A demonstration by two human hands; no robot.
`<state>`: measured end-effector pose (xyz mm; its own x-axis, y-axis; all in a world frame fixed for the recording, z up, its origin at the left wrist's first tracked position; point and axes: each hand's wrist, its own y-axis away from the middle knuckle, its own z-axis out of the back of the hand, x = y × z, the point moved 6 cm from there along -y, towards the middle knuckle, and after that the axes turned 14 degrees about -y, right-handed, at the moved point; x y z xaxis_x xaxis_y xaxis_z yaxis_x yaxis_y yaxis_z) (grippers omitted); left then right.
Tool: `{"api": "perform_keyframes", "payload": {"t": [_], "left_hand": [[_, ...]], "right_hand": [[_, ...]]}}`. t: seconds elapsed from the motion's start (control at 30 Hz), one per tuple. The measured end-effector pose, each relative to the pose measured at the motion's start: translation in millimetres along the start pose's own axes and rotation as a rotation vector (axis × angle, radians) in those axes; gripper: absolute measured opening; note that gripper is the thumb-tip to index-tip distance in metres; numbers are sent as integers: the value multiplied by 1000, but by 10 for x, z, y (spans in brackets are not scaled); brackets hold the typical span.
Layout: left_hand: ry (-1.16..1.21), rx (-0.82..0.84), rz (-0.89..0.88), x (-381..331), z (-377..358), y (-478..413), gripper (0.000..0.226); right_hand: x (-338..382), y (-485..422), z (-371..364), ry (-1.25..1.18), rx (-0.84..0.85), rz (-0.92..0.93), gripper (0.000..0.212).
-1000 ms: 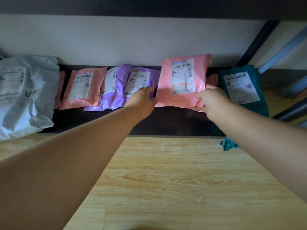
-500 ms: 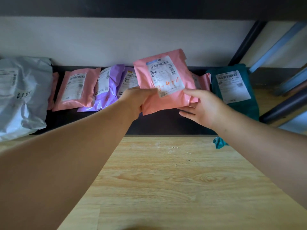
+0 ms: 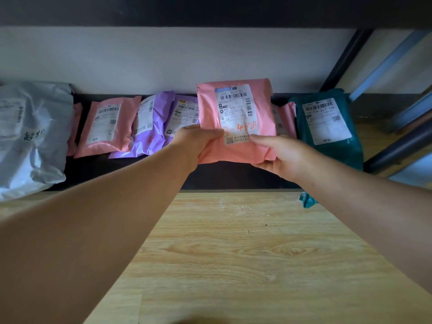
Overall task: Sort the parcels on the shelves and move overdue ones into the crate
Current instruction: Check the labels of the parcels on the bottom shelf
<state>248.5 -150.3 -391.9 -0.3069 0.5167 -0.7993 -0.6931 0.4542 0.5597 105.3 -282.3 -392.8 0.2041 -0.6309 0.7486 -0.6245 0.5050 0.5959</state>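
Note:
I hold a pink parcel (image 3: 210,106) upright in front of the row on the dark shelf (image 3: 233,176); its white label faces me with orange handwriting. My left hand (image 3: 196,143) grips its lower left edge, thumb on the front. My right hand (image 3: 278,155) grips its lower right corner, thumb on the label. Behind it lean another pink parcel (image 3: 106,127), two purple parcels (image 3: 159,127), a pink one (image 3: 286,118) mostly hidden, and a teal parcel (image 3: 327,127). No crate is in view.
A large white-grey bag (image 3: 30,136) lies at the shelf's left end. A pale wall (image 3: 163,59) backs the shelf. Black and grey frame bars (image 3: 397,146) cross at the right. The wooden floor (image 3: 245,253) lies below; a teal scrap (image 3: 307,199) pokes out by my right arm.
The pink parcel, tilted left half a second ago, now stands straight and closer to me. My right hand went from open beside it to gripping its lower right corner.

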Motion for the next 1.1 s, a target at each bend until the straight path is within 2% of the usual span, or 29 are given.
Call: {"api": "perform_keyframes", "payload": {"t": [0.07,0.23,0.37,0.47,0.67,0.87,1.1], "left_hand": [[-24,-22,9,35,14,-4,31],[-64,-28,55,85,26,48,33],[-138,-73,-20,-6,67,29,19],[-293,-128,-128,-97,80,3,8],[-661,-186,-229,-135,81,-73,34],[-748,-186,-232,-116,70,-135,40],[-807,-209,-242,-122,125,-134,41]], "right_hand": [[-16,-1,-15,21,2,7,32],[24,-41,7,75,-22,47,40],[192,-122,30,81,-93,117,38],[281,-209,82,101,-159,161,39],[299,-382,150,221,-288,178,38],[258,-513,113,286,-367,188,44],[305,-511,150,540,-470,246,49]]}}
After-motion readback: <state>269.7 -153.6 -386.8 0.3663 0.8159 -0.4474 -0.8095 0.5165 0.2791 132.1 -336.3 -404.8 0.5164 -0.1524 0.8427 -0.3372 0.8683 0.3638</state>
